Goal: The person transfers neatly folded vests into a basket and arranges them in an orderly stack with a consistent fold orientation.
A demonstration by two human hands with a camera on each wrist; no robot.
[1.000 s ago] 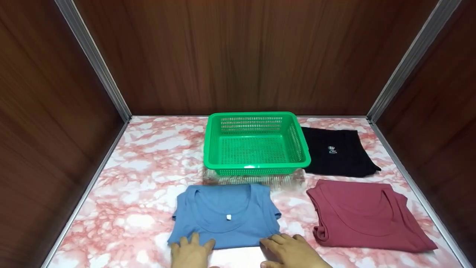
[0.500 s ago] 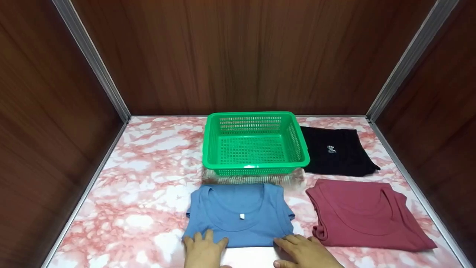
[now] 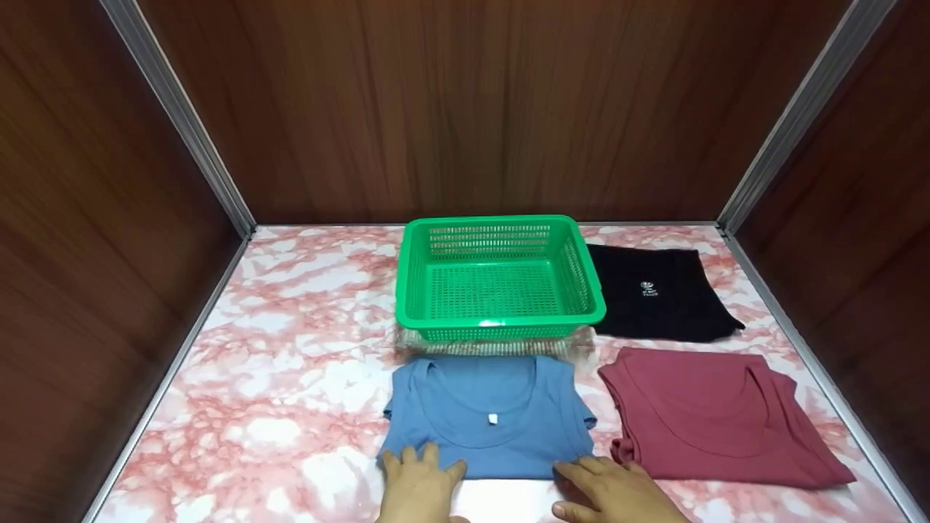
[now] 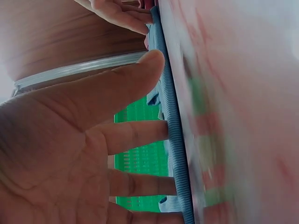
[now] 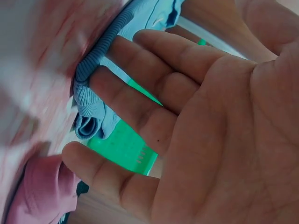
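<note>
A folded blue tank top (image 3: 501, 443) with a small white tag lies flat in front of the green basket. On its near left corner rests my left hand (image 3: 421, 487), fingers spread and fairly straight. My right hand (image 3: 610, 487) touches the near right corner with extended fingertips. From the left wrist view, the fingertips of the left hand (image 4: 117, 149) press on top of the ribbed blue fold (image 4: 175, 140). In the right wrist view, two fingers of the right hand (image 5: 187, 116) reach the ribbed edge, while the little finger stands apart from it.
An upright green plastic basket (image 3: 501, 322) with nothing in it stands at the back. Right of it lies a folded black garment (image 3: 654, 298). A folded maroon tank top (image 3: 712, 414) lies at the right. Dark wood-look panels (image 3: 465, 109) enclose the marbled tabletop (image 3: 276, 378).
Both hands have slid the blue tank top to the right along the tabletop, closer to the maroon one. Basket, black garment and maroon top have stayed where they were.
</note>
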